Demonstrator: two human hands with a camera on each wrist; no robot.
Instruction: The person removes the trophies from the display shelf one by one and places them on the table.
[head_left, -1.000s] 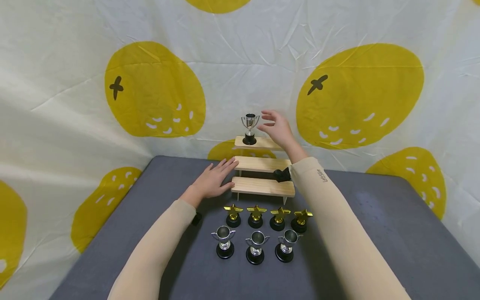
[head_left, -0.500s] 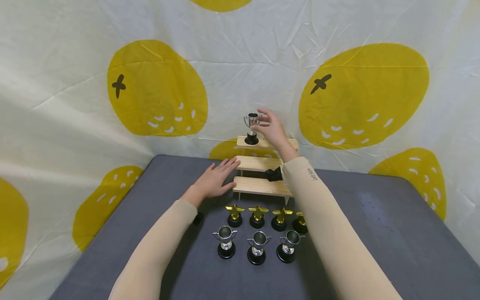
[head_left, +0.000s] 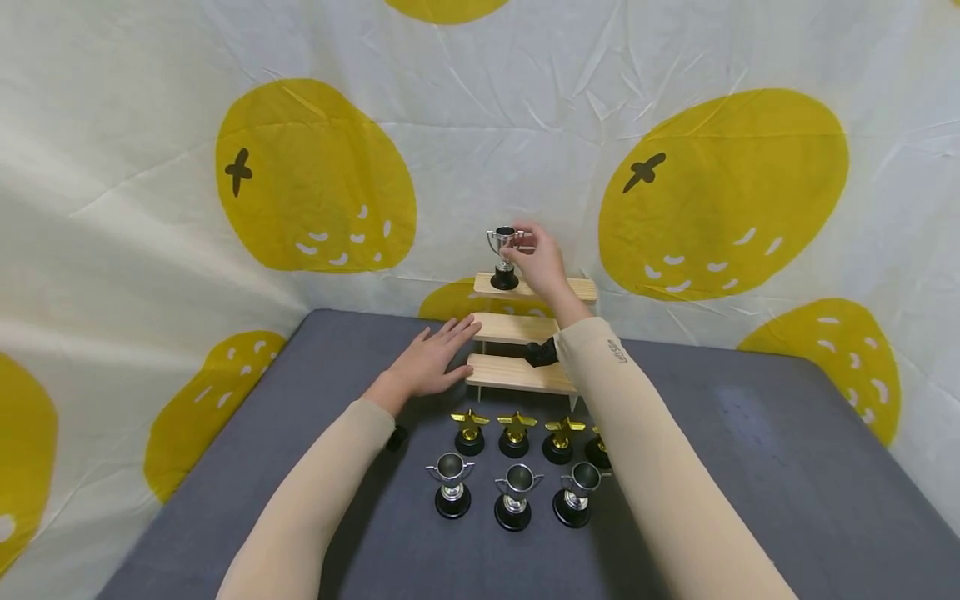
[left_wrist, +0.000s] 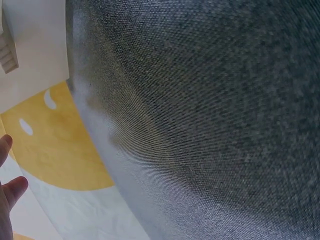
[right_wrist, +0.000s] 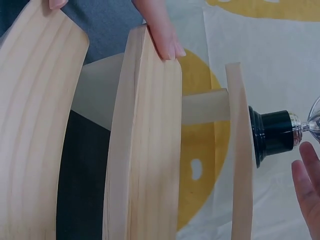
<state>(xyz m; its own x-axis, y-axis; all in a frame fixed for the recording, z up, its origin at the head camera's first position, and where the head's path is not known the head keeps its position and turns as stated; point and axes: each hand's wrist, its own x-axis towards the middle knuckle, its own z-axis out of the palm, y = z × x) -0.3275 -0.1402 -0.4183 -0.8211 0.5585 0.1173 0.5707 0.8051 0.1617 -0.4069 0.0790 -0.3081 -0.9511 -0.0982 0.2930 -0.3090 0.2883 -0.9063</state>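
A small silver trophy cup (head_left: 504, 258) with a black base stands upright on the top tier of a three-step wooden display stand (head_left: 517, 327). My right hand (head_left: 543, 265) holds the cup from its right side, thumb in front and index finger behind. In the right wrist view, the trophy's black base (right_wrist: 275, 132) sits against the top board, and two fingertips (right_wrist: 305, 172) show near the stem. My left hand (head_left: 427, 360) rests with straight fingers on the left ends of the middle and lowest tiers. Only its fingertips (left_wrist: 15, 190) show in the left wrist view.
In front of the stand is a row of several gold star trophies (head_left: 514, 433); my right sleeve partly covers the rightmost. Three silver trophy cups (head_left: 513, 497) stand nearer on the grey table (head_left: 750, 467). A white cloth with yellow fruit print (head_left: 480, 150) hangs behind.
My right hand has moved left, from beside the trophy cup to closing its fingers on it. The left hand has stayed on the stand.
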